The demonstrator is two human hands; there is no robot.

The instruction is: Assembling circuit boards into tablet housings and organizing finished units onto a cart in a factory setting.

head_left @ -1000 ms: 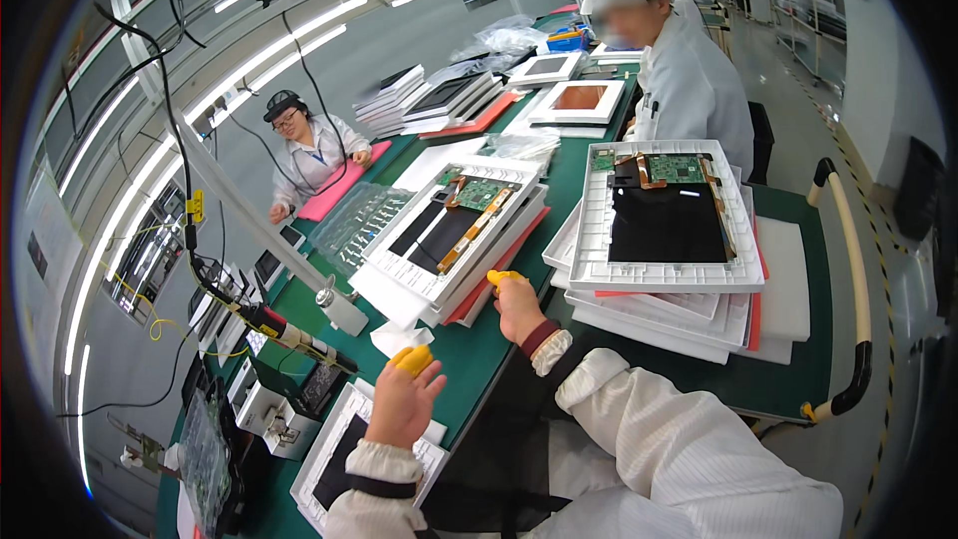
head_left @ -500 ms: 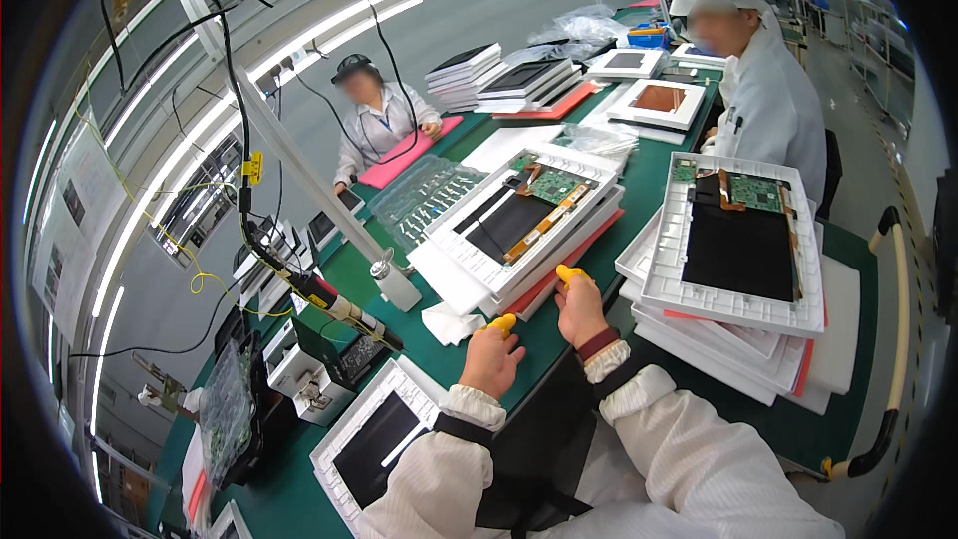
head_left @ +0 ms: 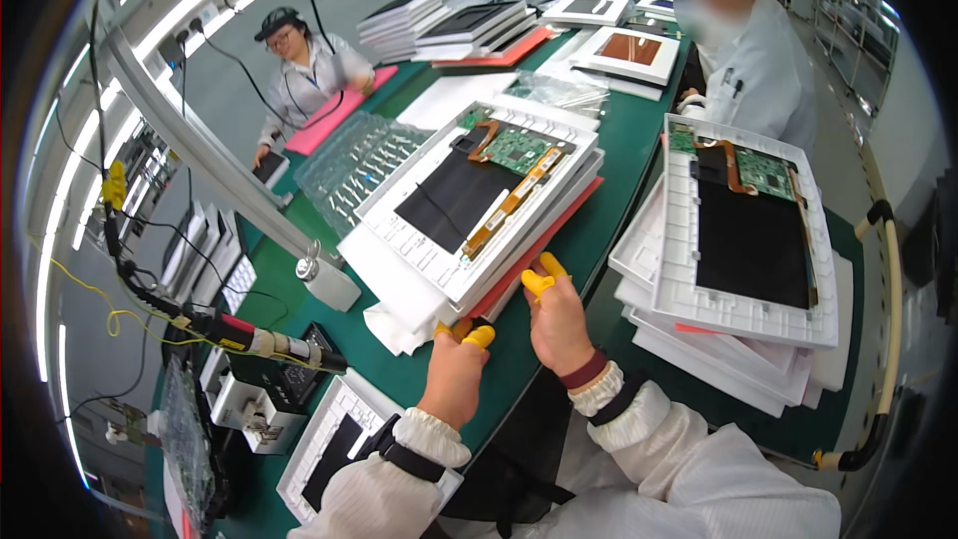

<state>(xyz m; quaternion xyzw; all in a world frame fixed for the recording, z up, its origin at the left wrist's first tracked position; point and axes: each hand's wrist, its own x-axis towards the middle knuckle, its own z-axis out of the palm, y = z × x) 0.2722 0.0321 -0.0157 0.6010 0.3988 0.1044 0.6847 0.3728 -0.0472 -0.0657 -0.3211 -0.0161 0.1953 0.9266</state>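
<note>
My left hand point(head_left: 454, 376), yellow cots on its finger and thumb, reaches to the near corner of a stack on the bench. Its thumb and finger are apart. My right hand point(head_left: 561, 331), with similar yellow cots, is beside the stack's right edge, thumb and forefinger slightly spread. I see nothing held in either hand; contact with the stack is unclear. On top of the stack lies a white display frame point(head_left: 399, 245) with a black panel, a green circuit board point(head_left: 524, 153) and an amber flex strip point(head_left: 514, 205). A pink foam sheet point(head_left: 569, 217) shows underneath.
To the right, another white frame point(head_left: 671, 260) tops a stack beside a rail point(head_left: 891, 319). A dispenser bottle point(head_left: 327, 279), a parts tray point(head_left: 359, 175) and a lower-left frame point(head_left: 344, 409) are on the green bench. Two people point(head_left: 309, 75) point(head_left: 763, 70) are across it and at right.
The view has shifted, so the bench and stacks appear further left and larger. My hands remain by the stack's near edge; the yellow-tipped thumb and finger of each now show apart.
</note>
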